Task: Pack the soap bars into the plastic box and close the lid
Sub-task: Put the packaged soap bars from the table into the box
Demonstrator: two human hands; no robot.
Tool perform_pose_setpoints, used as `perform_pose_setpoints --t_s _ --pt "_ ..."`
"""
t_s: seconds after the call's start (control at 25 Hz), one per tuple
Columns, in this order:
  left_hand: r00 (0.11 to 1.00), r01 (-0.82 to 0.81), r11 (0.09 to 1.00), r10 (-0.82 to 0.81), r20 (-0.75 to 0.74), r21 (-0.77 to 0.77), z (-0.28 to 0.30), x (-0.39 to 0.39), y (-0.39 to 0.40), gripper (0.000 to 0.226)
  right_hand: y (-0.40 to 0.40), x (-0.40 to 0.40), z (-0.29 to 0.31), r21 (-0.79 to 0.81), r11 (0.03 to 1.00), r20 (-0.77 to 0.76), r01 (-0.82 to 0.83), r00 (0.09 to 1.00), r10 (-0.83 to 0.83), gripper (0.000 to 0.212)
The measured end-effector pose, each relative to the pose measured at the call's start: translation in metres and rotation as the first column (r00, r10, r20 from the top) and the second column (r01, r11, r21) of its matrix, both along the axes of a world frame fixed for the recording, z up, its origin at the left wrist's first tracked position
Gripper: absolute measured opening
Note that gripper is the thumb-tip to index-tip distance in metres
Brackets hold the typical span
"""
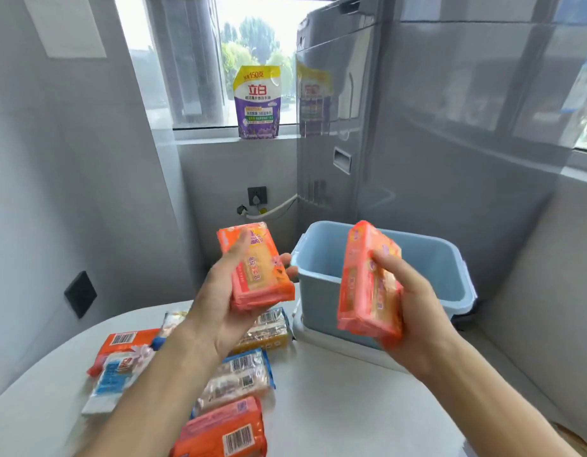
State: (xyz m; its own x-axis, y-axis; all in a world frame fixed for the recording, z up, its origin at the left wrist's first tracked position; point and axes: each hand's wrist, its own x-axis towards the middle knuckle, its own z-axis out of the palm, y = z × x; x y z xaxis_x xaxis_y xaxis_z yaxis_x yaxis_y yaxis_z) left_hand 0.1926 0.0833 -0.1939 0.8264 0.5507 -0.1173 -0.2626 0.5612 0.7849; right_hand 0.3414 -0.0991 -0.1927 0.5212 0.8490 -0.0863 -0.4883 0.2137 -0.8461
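My left hand (219, 301) holds an orange-wrapped soap pack (257, 268) lifted above the table, just left of the light blue plastic box (322, 291). My right hand (414, 311) grips a second orange soap pack (368, 285) upright in front of the box's near wall. The box stands open, its inside looks bare, and it rests on a white lid (335, 344). Several more wrapped soap packs lie on the white table (345, 407): an orange one (226, 433), a blue-edged one (239, 374), a yellow one (269, 331) and others at the left (120, 357).
A grey washing machine (417, 143) rises behind and right of the box. A purple detergent pouch (257, 103) stands on the window sill. A wall socket with a plug (256, 196) and a hose lie low on the back wall.
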Motion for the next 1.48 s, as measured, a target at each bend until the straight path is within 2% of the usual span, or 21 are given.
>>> perform_pose_setpoints --t_s 0.08,0.16,0.24,0.28,0.36,0.44,0.48,0.52,0.64,0.68,0.8,0.84,0.92,1.0,1.04,1.08,1.12,1.2,1.28,1.36,1.48 --pt "0.987 -0.081 0.994 0.09 -0.129 0.072 0.009 0.033 0.0 0.04 0.006 0.022 0.019 -0.07 0.994 0.115 0.089 0.99 -0.08 0.023" --pt "0.975 -0.07 0.985 0.1 -0.197 0.157 0.02 0.071 0.01 0.029 0.011 0.058 0.032 -0.117 0.968 0.282 0.221 0.942 -0.181 0.024" --pt "0.972 -0.036 0.953 0.103 -0.209 0.302 0.026 0.112 0.024 0.029 0.016 0.101 0.037 -0.178 0.914 0.5 0.364 0.834 -0.235 0.032" --pt "0.963 0.002 0.9 0.115 -0.242 0.435 0.026 0.133 0.03 0.03 0.02 0.122 0.035 -0.221 0.89 0.595 0.4 0.778 -0.202 0.036" --pt "0.901 0.187 0.678 0.17 -0.399 0.711 0.02 0.169 0.043 0.036 0.031 0.157 0.025 -0.373 0.827 0.753 0.421 0.658 0.005 0.04" --pt "0.783 0.433 0.369 0.299 -0.546 0.823 0.011 0.195 0.052 0.042 0.041 0.176 0.007 -0.555 0.701 0.81 0.448 0.483 0.333 0.038" --pt "0.729 0.535 0.271 0.33 -0.599 0.8 0.007 0.205 0.054 0.043 0.046 0.182 -0.003 -0.616 0.635 0.786 0.465 0.409 0.463 0.036" --pt "0.681 0.62 0.227 0.32 -0.659 0.751 0.003 0.211 0.052 0.043 0.048 0.185 -0.012 -0.661 0.589 0.749 0.465 0.373 0.547 0.033" --pt "0.558 0.766 0.206 0.257 -0.789 0.609 -0.016 0.228 0.047 0.039 0.053 0.195 -0.024 -0.732 0.54 0.678 0.415 0.37 0.635 0.026" --pt "0.537 0.781 0.216 0.247 -0.807 0.586 -0.022 0.232 0.047 0.038 0.051 0.196 -0.024 -0.729 0.53 0.676 0.433 0.333 0.657 0.024" --pt "0.488 0.825 0.184 0.248 -0.837 0.535 -0.034 0.236 0.046 0.038 0.043 0.195 -0.024 -0.61 0.495 0.648 0.619 0.03 0.761 0.021" --pt "0.478 0.84 0.115 0.301 -0.825 0.529 -0.035 0.235 0.045 0.039 0.042 0.191 -0.026 -0.545 0.494 0.611 0.678 -0.082 0.787 0.017" --pt "0.509 0.843 -0.11 0.475 -0.717 0.526 -0.036 0.23 0.038 0.039 0.039 0.184 -0.03 -0.462 0.515 0.511 0.722 -0.258 0.82 0.011" --pt "0.612 0.788 -0.386 0.573 -0.545 0.479 -0.036 0.221 0.031 0.037 0.037 0.177 -0.034 -0.489 0.499 0.425 0.715 -0.304 0.853 0.018" --pt "0.646 0.763 -0.49 0.577 -0.5 0.421 -0.036 0.217 0.03 0.038 0.035 0.174 -0.037 -0.53 0.479 0.393 0.699 -0.298 0.87 0.021" --pt "0.64 0.765 -0.542 0.577 -0.507 0.349 -0.035 0.212 0.029 0.037 0.033 0.171 -0.039 -0.572 0.459 0.365 0.679 -0.291 0.885 0.023" --pt "0.596 0.791 -0.54 0.573 -0.563 0.288 -0.035 0.207 0.029 0.034 0.032 0.168 -0.04 -0.605 0.442 0.341 0.663 -0.286 0.896 0.025" --pt "0.452 0.866 -0.46 0.549 -0.703 0.197 -0.036 0.201 0.027 0.026 0.034 0.168 -0.041 -0.651 0.413 0.31 0.637 -0.273 0.911 0.03" --pt "0.401 0.886 -0.417 0.471 -0.786 0.203 -0.032 0.199 0.025 0.03 0.038 0.172 -0.038 -0.722 0.369 0.31 0.585 -0.203 0.929 0.035" --pt "0.502 0.846 -0.383 0.339 -0.796 0.37 -0.02 0.193 0.028 0.038 0.042 0.177 -0.027 -0.777 0.373 0.358 0.506 -0.132 0.924 0.04" --pt "0.735 0.677 -0.164 0.192 -0.65 0.717 0.004 0.159 0.037 0.035 0.047 0.17 -0.002 -0.77 0.477 0.48 0.424 -0.106 0.871 0.04"
